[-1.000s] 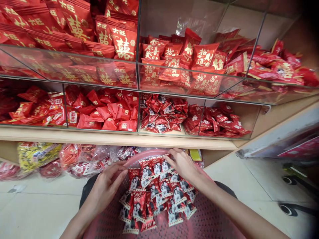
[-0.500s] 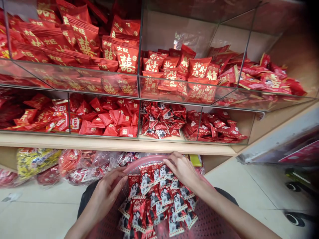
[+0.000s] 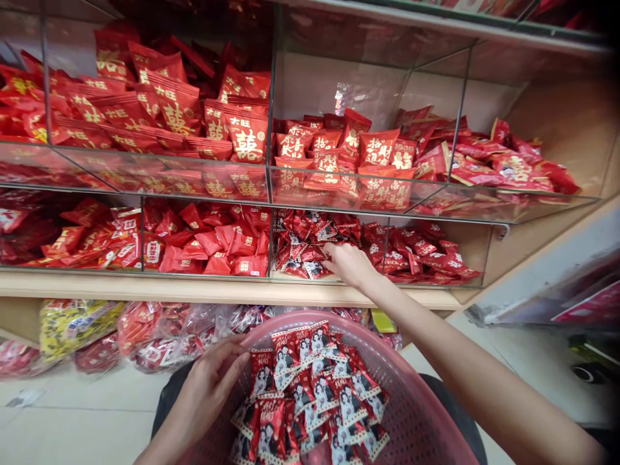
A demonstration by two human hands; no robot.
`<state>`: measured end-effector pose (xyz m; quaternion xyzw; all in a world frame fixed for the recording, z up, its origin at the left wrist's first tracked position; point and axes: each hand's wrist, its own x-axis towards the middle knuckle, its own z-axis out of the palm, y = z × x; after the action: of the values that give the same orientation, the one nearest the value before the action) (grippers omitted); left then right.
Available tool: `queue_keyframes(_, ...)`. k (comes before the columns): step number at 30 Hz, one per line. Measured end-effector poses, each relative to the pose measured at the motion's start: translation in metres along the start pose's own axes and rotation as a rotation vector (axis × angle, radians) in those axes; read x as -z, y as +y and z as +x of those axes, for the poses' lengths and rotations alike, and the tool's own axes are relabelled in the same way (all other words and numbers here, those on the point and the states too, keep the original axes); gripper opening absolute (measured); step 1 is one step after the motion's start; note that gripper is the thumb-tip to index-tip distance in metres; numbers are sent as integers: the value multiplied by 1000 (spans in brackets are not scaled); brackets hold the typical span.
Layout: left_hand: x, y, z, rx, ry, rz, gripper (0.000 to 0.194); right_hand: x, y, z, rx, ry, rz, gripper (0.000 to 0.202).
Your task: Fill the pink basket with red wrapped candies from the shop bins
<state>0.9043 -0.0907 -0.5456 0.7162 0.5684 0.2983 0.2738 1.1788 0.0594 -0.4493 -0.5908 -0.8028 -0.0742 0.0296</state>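
My left hand (image 3: 209, 381) grips the left rim of a pink perforated plastic basket (image 3: 407, 374), fingers outside and thumb inside. Piled in the basket are small red candy packets (image 3: 303, 387) with a black-and-white couple print and dotted edges. My right hand (image 3: 351, 263) reaches over the wooden shelf edge into a lower glass compartment. Its thumb and forefinger show slightly apart against similar red packets (image 3: 303, 248); the other fingers are hidden behind the hand. No packet is visibly lifted.
Upper glass compartments hold larger red packets (image 3: 245, 137) with gold characters. Glass dividers and front panels bound each compartment, and a wooden ledge (image 3: 145, 287) runs below. Under it lie bagged sweets (image 3: 77, 326). The basket sits between dark-clad legs above a tiled floor (image 3: 82, 413).
My right hand has left the basket's contents and moved up and forward into the lower compartment. My left hand stays on the rim. The view has tilted slightly upward.
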Motion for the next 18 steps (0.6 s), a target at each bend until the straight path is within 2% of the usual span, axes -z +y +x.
queue_keyframes(8, 0, 2, 0, 2, 3, -8, 28, -9, 1, 20, 41, -55, -95, 28)
queue_keyframes(12, 0, 0, 0, -4, -2, -17, 28, -7, 3, 15, 61, -16, -107, 30)
queue_keyframes(18, -1, -3, -1, -5, -1, 0, 28, 8, 8, 1, 59, 67, -49, 32)
